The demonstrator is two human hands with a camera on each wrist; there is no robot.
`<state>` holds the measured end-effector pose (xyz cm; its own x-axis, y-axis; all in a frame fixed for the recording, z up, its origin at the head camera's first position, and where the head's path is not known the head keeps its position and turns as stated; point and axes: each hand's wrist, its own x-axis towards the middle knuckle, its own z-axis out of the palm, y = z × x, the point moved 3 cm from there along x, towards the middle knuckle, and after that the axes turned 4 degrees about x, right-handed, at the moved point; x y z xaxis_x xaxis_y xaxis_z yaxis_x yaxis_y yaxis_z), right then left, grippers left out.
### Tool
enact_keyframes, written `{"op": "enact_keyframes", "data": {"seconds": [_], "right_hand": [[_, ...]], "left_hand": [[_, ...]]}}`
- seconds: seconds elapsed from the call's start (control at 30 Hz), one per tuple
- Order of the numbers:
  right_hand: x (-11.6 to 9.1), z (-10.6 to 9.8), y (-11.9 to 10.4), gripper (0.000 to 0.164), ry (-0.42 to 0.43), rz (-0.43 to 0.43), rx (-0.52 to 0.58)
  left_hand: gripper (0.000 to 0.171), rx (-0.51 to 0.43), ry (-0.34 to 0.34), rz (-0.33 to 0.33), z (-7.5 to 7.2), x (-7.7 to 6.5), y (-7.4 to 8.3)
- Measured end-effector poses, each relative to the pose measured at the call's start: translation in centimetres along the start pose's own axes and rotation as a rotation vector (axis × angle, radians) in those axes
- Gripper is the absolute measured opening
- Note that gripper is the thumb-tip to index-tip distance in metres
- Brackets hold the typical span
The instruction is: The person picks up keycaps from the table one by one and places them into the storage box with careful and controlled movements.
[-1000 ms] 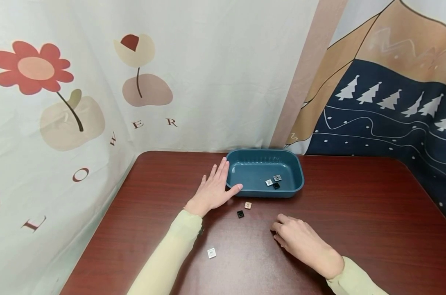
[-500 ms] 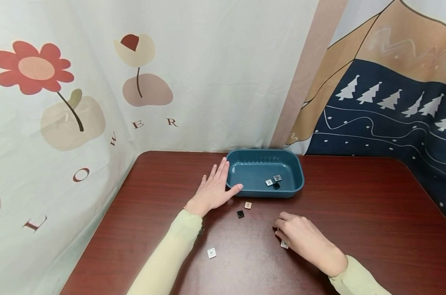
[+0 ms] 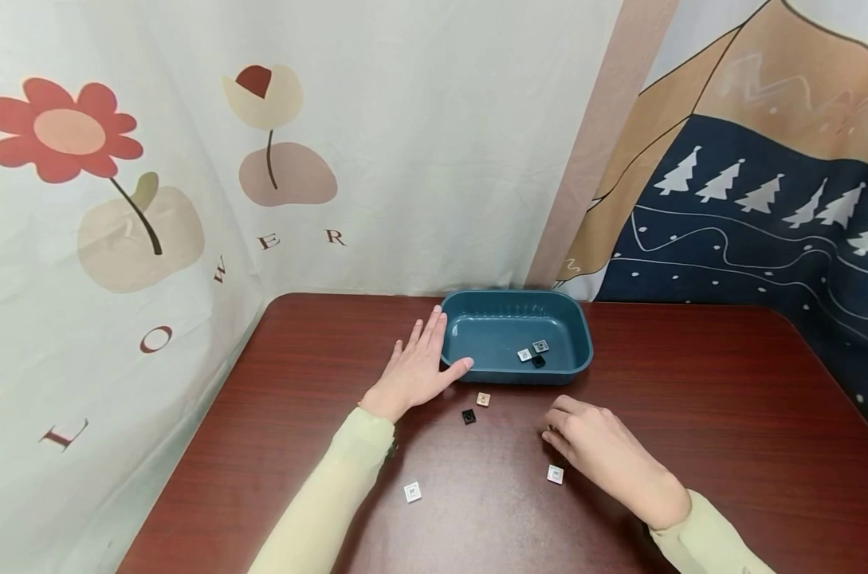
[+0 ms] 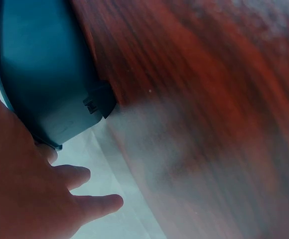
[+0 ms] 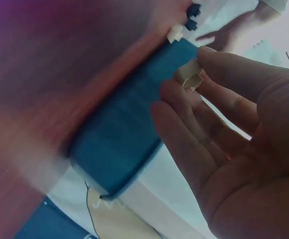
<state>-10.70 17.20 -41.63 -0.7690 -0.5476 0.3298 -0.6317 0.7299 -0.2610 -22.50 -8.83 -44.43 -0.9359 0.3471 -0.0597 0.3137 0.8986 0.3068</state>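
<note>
My left hand (image 3: pixel 412 371) rests with straight fingers against the left rim of a dark teal plastic bin (image 3: pixel 505 376); the left wrist view shows the fingers along the bin's outer side (image 4: pixel 45 64). My right hand (image 3: pixel 598 446) is raised over the table in front of the bin. Between its thumb and fingers it pinches a small beige keycap (image 5: pixel 188 73), hidden from the head view. Just below that hand lies a white keycap (image 3: pixel 555 474). A peach keycap (image 3: pixel 483 399) and a black keycap (image 3: pixel 469 416) lie before the bin, another white keycap (image 3: pixel 413 492) nearer me.
Inside the bin, toward its front right, sit a white keycap (image 3: pixel 524 355), a grey one (image 3: pixel 540 346) and a black one (image 3: pixel 539 361). The reddish-brown table (image 3: pixel 728 414) meets a printed curtain (image 3: pixel 405 199) along its back edge.
My right hand has shifted up and to the right, toward the bin, uncovering the white keycap that was hidden beneath it. The left hand has stayed in place on the bin.
</note>
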Motion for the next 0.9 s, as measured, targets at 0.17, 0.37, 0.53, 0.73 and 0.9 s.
{"op": "enact_keyframes", "data": {"seconds": [0.17, 0.37, 0.53, 0.73, 0.9], "right_hand": [[0.6, -1.3, 0.4, 0.019, 0.075, 0.012, 0.024], [1.2, -2.7, 0.8, 0.021, 0.13, 0.037, 0.019], [1.8, -3.5, 1.2, 0.021, 0.187, 0.025, -0.001], [2.2, -4.3, 1.7, 0.022, 0.23, 0.042, 0.006], [2.6, -4.7, 2.3, 0.021, 0.217, 0.096, 0.031]], "left_hand": [[0.099, -0.012, 0.006, 0.003, 0.0, 0.0, 0.0], [0.101, 0.002, 0.0, 0.007, -0.2, -0.1, 0.1], [0.101, -0.001, -0.001, 0.005, -0.2, -0.1, 0.1], [0.102, 0.006, -0.012, -0.003, -0.2, -0.1, 0.1], [0.102, 0.007, -0.009, -0.003, -0.3, -0.2, 0.1]]}}
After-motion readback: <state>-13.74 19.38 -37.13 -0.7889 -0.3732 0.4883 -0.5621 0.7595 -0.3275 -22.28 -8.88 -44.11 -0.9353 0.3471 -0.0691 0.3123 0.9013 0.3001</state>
